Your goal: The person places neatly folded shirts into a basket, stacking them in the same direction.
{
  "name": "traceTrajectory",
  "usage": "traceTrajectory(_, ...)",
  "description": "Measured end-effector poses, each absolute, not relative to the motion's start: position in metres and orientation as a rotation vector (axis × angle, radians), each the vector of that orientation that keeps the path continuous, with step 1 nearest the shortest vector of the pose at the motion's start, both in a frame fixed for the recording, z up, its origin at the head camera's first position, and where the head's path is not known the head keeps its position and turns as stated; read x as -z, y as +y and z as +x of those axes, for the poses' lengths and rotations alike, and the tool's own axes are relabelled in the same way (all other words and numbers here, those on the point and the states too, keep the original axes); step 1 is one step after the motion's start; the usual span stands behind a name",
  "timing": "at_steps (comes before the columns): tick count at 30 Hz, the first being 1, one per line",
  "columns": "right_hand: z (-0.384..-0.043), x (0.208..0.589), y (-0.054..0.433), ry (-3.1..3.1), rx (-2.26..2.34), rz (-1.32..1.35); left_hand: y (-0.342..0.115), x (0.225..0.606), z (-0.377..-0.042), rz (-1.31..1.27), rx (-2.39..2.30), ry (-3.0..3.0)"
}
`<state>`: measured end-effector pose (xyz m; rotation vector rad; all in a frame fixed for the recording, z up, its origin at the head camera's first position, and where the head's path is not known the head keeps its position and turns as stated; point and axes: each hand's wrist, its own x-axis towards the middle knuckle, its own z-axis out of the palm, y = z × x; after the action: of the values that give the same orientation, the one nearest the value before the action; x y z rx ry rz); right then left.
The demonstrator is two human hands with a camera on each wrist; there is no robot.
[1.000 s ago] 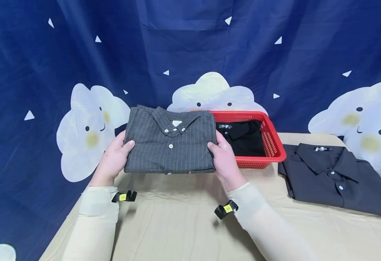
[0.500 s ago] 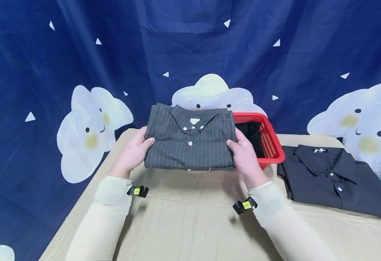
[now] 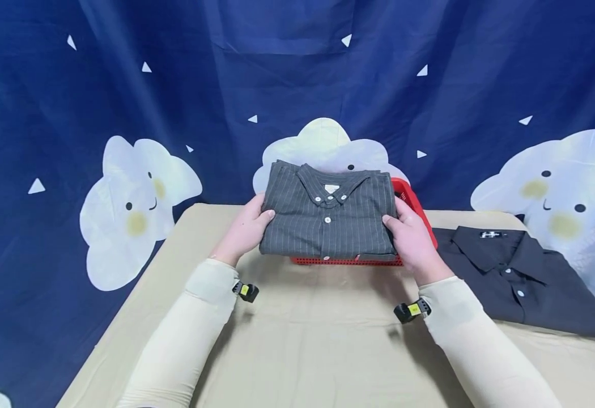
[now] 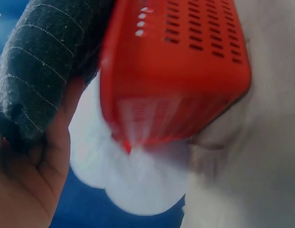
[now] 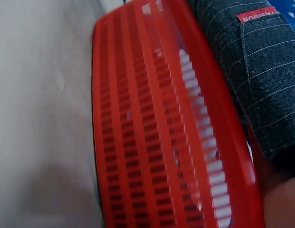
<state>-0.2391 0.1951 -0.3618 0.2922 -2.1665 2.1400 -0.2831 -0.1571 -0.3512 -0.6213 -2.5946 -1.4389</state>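
Note:
A folded dark grey pinstriped shirt, collar on the far side, is held up by its two sides. My left hand grips its left edge, thumb on top and fingers beneath, as the left wrist view also shows. Its right edge is pinched by my right hand, thumb on top. Behind and below the shirt stands a red perforated basket, mostly hidden in the head view. From the right wrist view, the shirt's folded edge with a small red tag is above the basket's rim.
On the right of the beige-covered table lies another folded dark shirt, close to the basket. A blue curtain with white cloud prints hangs behind the table.
Both hands have carried the pinstriped shirt to the right, from the basket's left side to in front of and over it. The basket's contents are now hidden in the head view.

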Motion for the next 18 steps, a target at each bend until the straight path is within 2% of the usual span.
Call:
traceTrajectory(10,-0.255,0.358,0.228,-2.216,-2.155,0.263,-0.121,0.356,-0.304,-0.63,1.375,-2.637)
traceTrajectory(18,-0.277,0.353,0.247,-2.509,-1.721,0.19,-0.098,0.359,-0.318,-0.616,1.283,-2.679)
